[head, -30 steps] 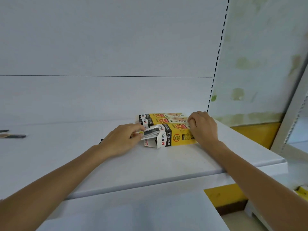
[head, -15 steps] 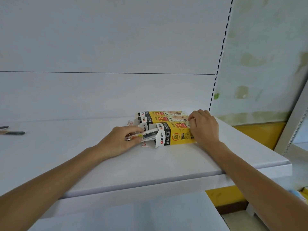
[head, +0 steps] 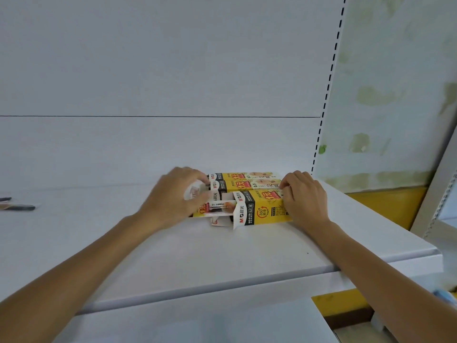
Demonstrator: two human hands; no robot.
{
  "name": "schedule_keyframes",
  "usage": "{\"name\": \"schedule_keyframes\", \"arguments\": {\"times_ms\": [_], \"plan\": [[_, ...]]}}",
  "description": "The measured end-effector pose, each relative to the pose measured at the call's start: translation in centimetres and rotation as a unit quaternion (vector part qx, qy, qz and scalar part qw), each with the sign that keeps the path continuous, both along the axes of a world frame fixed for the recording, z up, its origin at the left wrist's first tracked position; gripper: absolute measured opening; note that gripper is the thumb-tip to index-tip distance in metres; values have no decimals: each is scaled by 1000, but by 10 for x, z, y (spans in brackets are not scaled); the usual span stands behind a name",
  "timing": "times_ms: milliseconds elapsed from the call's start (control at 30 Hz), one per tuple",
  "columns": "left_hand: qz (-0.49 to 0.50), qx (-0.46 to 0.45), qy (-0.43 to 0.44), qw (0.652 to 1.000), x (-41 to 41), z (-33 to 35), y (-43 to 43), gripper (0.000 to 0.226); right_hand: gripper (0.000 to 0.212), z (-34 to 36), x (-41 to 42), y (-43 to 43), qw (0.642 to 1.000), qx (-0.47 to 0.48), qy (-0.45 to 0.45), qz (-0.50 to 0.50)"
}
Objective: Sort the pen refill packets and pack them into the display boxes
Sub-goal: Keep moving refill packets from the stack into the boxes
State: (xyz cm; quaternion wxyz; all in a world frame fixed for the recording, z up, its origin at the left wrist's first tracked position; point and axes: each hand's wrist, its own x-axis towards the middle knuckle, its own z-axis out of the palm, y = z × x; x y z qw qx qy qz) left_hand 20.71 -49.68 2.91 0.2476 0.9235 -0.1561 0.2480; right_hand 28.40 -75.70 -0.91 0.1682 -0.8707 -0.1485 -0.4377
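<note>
On the shelf [head: 222, 256], right hand [head: 305, 198] grips the box [head: 267, 209]; left hand [head: 173, 199] curls at its flap [head: 194, 193], hold unclear; packets [head: 217, 206] could snag there.

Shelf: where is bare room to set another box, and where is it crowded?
Free: the shelf between the far-left pens and the left hand, and the front strip between the forearms. Crowded: the back right, where three display boxes lie side by side, the right hand holding the front one's end.
</note>
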Motion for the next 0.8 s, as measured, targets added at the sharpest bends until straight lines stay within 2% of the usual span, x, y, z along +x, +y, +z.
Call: {"name": "schedule_keyframes", "arguments": {"times_ms": [33,133,167,233,333,433,567,700,800], "plan": [[24,-20,14,999,-2,4,11,51,41,0,1,0,1000,-1,1,-3],[61,-55,189,979,-4,7,39,26,41,-1,3,2,1000,-3,-2,-11],[60,-49,221,972,-3,4,43,17,41,-1,3,3,1000,-3,-1,-12],[38,-48,218,974,0,0,40,7,42,0,3,4,1000,0,3,-13],[10,-93,191,977,9,-4,17,10,43,0,1,5,1000,0,7,-16],[-15,-80,187,979,19,-8,-20,3,44,0,0,5,1000,-3,6,-16],[-70,-52,160,983,20,-13,-48,18,44,-1,-2,3,1000,-5,9,-10],[-90,-170,188,963,20,-15,-31,10,44,1,-2,3,1000,-6,13,-11],[-62,-252,161,952,20,-15,-18,7,45,3,-3,4,1000,-9,10,-14]]}}
